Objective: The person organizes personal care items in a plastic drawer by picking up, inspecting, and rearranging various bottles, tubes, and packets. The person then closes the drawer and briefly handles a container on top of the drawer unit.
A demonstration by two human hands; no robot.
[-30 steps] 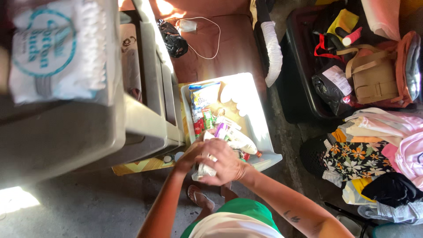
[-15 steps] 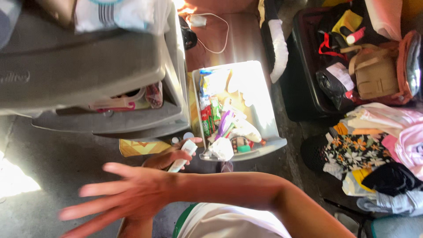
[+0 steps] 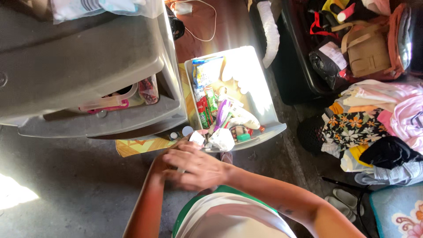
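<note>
Right hand (image 3: 198,169) lies flat over the left hand (image 3: 164,164), fingers extended and loosely together, blurred; left fingers are mostly covered, so their grip can't be told. A small white tube (image 3: 196,138) pokes out above the hands, just in front of the grey tray (image 3: 269,115) of toiletries, beside the grey drawer unit (image 3: 101,75).
</note>
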